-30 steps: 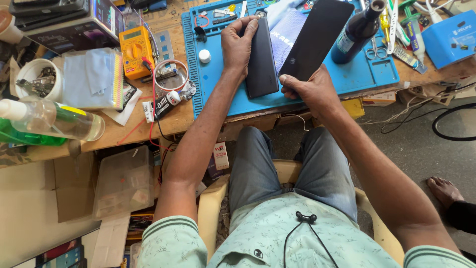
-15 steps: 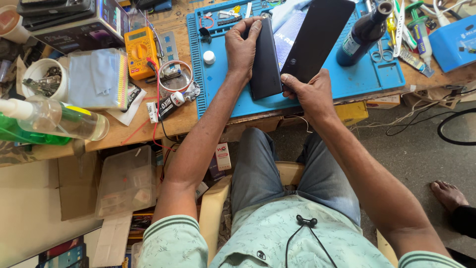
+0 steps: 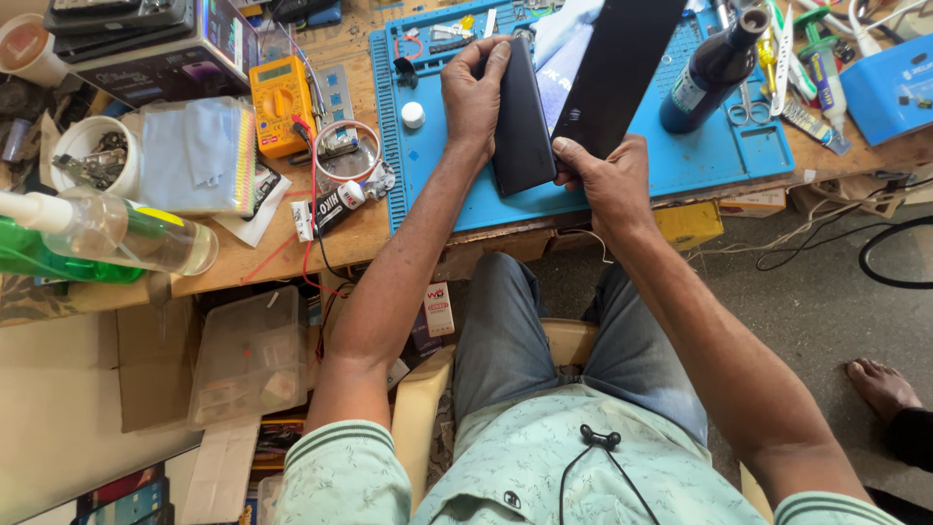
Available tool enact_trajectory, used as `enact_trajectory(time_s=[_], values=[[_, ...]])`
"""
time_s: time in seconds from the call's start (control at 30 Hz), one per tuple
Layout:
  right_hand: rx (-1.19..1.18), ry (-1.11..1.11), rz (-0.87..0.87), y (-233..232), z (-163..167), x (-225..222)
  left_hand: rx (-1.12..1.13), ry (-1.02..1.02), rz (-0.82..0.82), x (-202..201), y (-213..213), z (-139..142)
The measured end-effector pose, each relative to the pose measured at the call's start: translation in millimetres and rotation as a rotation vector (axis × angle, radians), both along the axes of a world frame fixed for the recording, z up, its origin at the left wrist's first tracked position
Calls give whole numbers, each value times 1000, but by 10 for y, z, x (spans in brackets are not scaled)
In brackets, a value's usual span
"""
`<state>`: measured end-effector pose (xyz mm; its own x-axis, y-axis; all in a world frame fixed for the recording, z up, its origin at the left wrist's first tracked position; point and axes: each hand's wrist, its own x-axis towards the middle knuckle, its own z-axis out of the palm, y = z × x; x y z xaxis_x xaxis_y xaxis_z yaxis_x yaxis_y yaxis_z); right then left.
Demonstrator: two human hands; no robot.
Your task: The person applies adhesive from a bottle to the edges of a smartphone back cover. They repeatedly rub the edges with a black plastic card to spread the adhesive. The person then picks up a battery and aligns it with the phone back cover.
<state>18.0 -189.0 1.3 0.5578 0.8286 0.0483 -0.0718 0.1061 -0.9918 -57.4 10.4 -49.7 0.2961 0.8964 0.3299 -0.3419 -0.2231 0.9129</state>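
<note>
On the blue work mat at the far side of the wooden table, the left hand wraps a dark phone body, fingers curled over its far end and pressing it flat to the mat. The right hand pinches the near end of a long black panel, which rises tilted from the phone's right edge, its lower corner just beside the phone. Both hands are closed on what they hold.

Judging by this pose, the panel is being hinged against the phone along that shared edge. To do it well, the left hand should keep the body pinned so it cannot slide, while the right keeps the panel's edge parallel to the phone's side and avoids twisting the thin sheet.

A dark bottle stands just beyond the panel, scissors beside it; a yellow multimeter and a clear spray bottle lie to the left, well apart.
</note>
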Motion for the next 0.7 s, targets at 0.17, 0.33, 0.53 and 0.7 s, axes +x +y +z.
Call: enact_trajectory(time_s=[0.17, 0.33, 0.53, 0.7], values=[[86, 30, -67, 27, -14, -38, -47, -73, -7, 6, 40, 4], [126, 49, -140, 81, -13, -82, -67, -23, 61, 36, 24, 20], [116, -4, -209, 76, -34, -130, -53, -23, 112, 43, -13, 33], [86, -391, -289, 80, -47, -178, -33, -51, 157, 55, -20, 2]])
